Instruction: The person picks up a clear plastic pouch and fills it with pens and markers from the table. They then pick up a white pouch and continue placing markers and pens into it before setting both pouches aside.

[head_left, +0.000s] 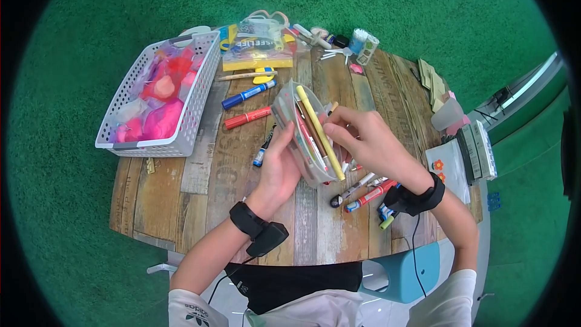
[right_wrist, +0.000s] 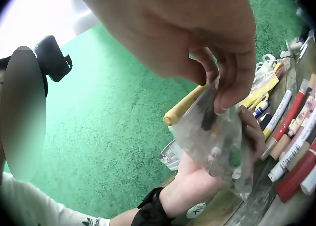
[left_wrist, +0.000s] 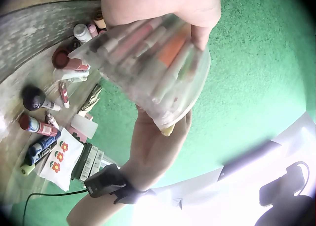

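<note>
A translucent pouch (head_left: 312, 169) packed with pens is held above the table by my left hand (head_left: 282, 172), its fingers behind the pouch and its thumb along the near side. My right hand (head_left: 372, 142) is at the pouch's right edge; in the right wrist view its thumb and fingers pinch the rim of the clear plastic (right_wrist: 202, 137). A long pale-yellow stick-like pen (head_left: 321, 133) lies along the pouch's mouth, over red and brown pens. Through the plastic in the left wrist view, an orange item (left_wrist: 174, 48) shows among the blurred pens.
Loose markers, among them a blue one (head_left: 249, 95) and a red one (head_left: 247, 118), lie left of the pouch. More markers (head_left: 370, 196) lie at right. A white basket (head_left: 203, 94) of pink items stands at left, a zip bag (head_left: 257, 62) at the back, cotton swabs (head_left: 358, 41) back right.
</note>
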`<state>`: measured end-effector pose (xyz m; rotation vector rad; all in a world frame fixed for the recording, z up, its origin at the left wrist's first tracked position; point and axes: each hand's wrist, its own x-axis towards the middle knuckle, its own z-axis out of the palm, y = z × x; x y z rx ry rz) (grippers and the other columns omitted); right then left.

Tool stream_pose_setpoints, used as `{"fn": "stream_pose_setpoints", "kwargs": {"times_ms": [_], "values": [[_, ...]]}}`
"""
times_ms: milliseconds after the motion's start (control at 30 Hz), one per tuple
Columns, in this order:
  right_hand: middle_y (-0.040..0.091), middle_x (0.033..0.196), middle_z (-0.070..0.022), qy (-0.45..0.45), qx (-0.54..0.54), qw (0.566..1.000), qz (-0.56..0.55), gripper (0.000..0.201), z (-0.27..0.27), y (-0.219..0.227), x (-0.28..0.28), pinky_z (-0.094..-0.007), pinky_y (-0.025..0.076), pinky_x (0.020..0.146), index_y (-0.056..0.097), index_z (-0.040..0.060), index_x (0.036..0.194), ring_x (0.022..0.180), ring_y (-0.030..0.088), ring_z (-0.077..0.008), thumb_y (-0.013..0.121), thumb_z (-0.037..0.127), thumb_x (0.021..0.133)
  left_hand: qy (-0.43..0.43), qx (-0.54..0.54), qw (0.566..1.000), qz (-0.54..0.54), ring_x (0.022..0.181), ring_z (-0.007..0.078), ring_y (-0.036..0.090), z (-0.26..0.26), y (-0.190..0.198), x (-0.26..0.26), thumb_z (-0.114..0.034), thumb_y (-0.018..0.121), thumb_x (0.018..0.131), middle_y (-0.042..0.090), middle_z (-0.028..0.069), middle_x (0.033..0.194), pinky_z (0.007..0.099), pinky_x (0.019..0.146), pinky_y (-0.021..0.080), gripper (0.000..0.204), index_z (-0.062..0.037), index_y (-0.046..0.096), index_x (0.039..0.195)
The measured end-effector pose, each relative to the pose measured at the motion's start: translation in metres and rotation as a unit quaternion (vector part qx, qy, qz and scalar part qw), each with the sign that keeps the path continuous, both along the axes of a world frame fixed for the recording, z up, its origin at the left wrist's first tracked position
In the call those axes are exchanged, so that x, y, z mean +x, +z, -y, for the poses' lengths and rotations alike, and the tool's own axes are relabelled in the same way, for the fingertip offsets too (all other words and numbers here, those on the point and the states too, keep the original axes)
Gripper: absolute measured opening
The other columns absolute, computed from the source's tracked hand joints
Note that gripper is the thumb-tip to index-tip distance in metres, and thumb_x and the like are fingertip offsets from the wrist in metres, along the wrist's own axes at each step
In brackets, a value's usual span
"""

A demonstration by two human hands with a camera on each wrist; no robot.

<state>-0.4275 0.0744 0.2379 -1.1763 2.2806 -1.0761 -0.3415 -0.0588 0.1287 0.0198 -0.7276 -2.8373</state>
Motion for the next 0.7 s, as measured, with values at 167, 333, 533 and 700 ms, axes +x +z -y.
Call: {"fn": "stream_pose_setpoints", "kwargs": {"times_ms": [167, 333, 533, 700], "values": [[0.061, 0.06, -0.0118, 0.018, 0.002, 0.999, -0.036, 0.026, -0.002, -0.003, -0.002, -0.034, 0.044, 0.051, 0.06, -0.0048, 0.082, 0.052, 0.06, -0.0165, 0.066, 0.019, 0.091, 0.006, -0.021, 1.0, 0.009, 0.126, 0.0251, 0.05, -0.003, -0.004, -0.001, -0.037, 0.046, 0.101, 0.051, 0.0134, 0.136, 0.0445, 0.108, 0.039, 0.049, -0.0066, 0.04, 0.139], [0.058, 0.062, -0.0022, 0.011, 0.039, 0.999, 0.005, 0.025, -0.002, -0.002, 0.0, -0.025, 0.041, 0.047, 0.059, -0.0028, 0.081, 0.053, 0.055, -0.0059, 0.064, 0.018, 0.094, -0.003, -0.037, 0.999, 0.02, 0.125, 0.0254, 0.051, -0.002, -0.02, -0.006, -0.041, 0.042, 0.102, 0.052, 0.0115, 0.134, 0.0461, 0.108, 0.039, 0.05, -0.0075, 0.042, 0.138], [0.056, 0.058, -0.0013, 0.005, 0.028, 0.999, -0.031, 0.026, -0.004, -0.001, 0.003, -0.0244, 0.04, 0.046, 0.059, -0.0028, 0.078, 0.051, 0.052, -0.0054, 0.064, 0.018, 0.093, -0.009, 0.004, 1.0, 0.009, 0.121, 0.0194, 0.051, -0.005, -0.012, -0.001, -0.031, 0.054, 0.099, 0.054, 0.0085, 0.13, 0.0409, 0.106, 0.038, 0.046, -0.0063, 0.042, 0.135], [0.056, 0.055, -0.0103, -0.018, -0.021, 0.999, 0.034, 0.026, -0.006, -0.009, 0.002, -0.0333, 0.041, 0.048, 0.063, -0.0042, 0.078, 0.048, 0.054, -0.0153, 0.066, 0.018, 0.09, 0.006, -0.014, 1.0, 0.011, 0.126, 0.021, 0.048, -0.002, -0.015, -0.003, -0.033, 0.055, 0.098, 0.051, 0.0098, 0.134, 0.0418, 0.108, 0.036, 0.05, -0.0061, 0.04, 0.137]]}}
